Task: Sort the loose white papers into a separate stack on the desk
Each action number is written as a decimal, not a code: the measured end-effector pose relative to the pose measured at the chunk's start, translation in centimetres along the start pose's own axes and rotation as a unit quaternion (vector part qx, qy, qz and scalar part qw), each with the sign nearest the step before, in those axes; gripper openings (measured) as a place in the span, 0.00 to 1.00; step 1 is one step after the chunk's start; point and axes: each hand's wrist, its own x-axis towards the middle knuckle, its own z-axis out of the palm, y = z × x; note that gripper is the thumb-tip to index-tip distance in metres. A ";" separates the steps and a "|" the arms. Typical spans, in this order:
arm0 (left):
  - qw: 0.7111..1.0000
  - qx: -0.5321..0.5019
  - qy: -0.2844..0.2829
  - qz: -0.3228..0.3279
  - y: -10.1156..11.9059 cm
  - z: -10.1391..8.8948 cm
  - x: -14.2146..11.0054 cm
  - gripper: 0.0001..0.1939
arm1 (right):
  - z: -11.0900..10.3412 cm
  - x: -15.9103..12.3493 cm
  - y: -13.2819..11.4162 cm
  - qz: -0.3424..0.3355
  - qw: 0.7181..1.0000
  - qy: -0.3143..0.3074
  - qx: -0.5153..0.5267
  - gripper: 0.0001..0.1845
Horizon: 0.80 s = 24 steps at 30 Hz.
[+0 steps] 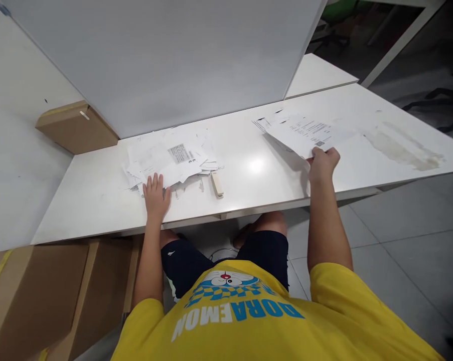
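Observation:
My left hand [156,196] lies with fingers stretched out on the near left edge of a messy pile of papers [156,158]. The top sheets carry a block of dark print. Just right of that pile, a cream-coloured stapler [217,184] rests on the white table. Farther right, my right hand [324,163] pinches the near corner of printed sheets [301,133], thumb on top. These sheets are tilted, their near edge raised off the table. A small square code is printed close to my thumb. How many sheets are between my fingers I cannot tell.
The white table [249,185] runs along a tall pale panel [184,60]. A cardboard box [78,128] stands at the back left corner. Large cardboard boxes [53,296] sit below the table's left front. A stain [407,145] marks the right end of the tabletop.

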 end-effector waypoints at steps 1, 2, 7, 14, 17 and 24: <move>1.000 0.001 0.001 0.000 0.0 0.0 0.0 0.28 | 0.7 0.6 0.1 -0.008 0.999 -0.007 -0.038 0.07; 1.000 0.002 0.003 0.000 0.0 0.0 -0.1 0.28 | 1.3 1.1 0.2 -0.025 0.997 -0.015 -0.077 0.10; 1.000 0.003 0.014 -0.001 -0.1 0.1 -0.4 0.27 | 2.5 1.8 0.7 -0.114 0.956 0.011 -0.272 0.32; 1.000 0.009 0.016 0.007 -0.1 0.1 -0.5 0.25 | 1.4 1.5 1.7 -0.105 0.932 0.068 -0.340 0.38; 1.000 0.001 0.013 0.008 0.0 0.0 -0.5 0.24 | 0.7 1.3 2.2 -0.099 0.941 0.058 -0.319 0.32; 0.999 -0.034 -0.005 0.027 0.1 -0.4 -0.5 0.24 | -0.3 0.1 4.2 -0.166 0.945 0.031 -0.279 0.22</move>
